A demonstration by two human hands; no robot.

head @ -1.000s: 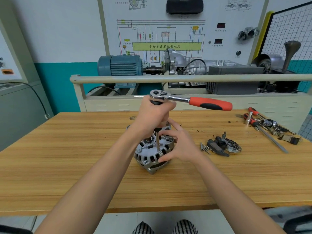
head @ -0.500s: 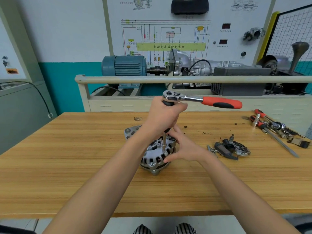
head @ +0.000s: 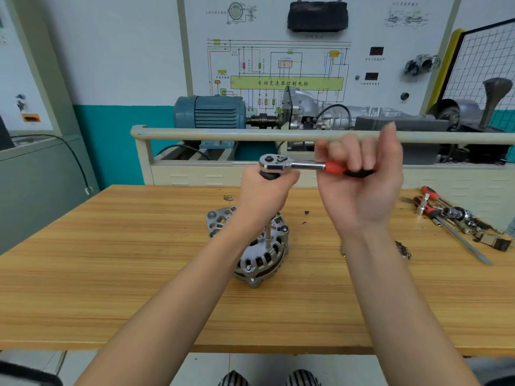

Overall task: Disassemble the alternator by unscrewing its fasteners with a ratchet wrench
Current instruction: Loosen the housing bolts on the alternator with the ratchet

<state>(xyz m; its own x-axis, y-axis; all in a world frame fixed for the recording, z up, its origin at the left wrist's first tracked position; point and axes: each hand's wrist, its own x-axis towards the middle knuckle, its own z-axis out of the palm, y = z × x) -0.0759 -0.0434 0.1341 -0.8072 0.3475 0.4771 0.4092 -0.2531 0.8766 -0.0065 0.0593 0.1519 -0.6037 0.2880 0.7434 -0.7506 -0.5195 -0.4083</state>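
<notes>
At the middle of the bench [head: 111, 274], the alternator [head: 252, 254] sits with its vented end face up, so its shaft axis stands roughly vertical. An extension bar [head: 268, 232] rises from a fastener on its upper face toward 12 o'clock, meeting the ratchet [head: 281, 163] head above. The ratchet's long axis lies level, head at 9 o'clock and red handle pointing to 3 o'clock.

The left hand [head: 264, 199] is wrapped round the dark piece just under the ratchet head, steadying the column. The right hand [head: 362, 185] has its fingers curled round the handle (motion blur smears the knuckles, so how firmly they close is hard to say).

As for progress, I judge the job partly done: small removed parts [head: 402, 249] lie at about 3 o'clock from the alternator, mostly hidden behind the right forearm, and loose tools [head: 451, 218] lie near the bench's right edge. The housing halves look joined, and a bolt head [head: 249, 268] shows on the near flange at 6 o'clock, so several fasteners seem left to undo.
</notes>
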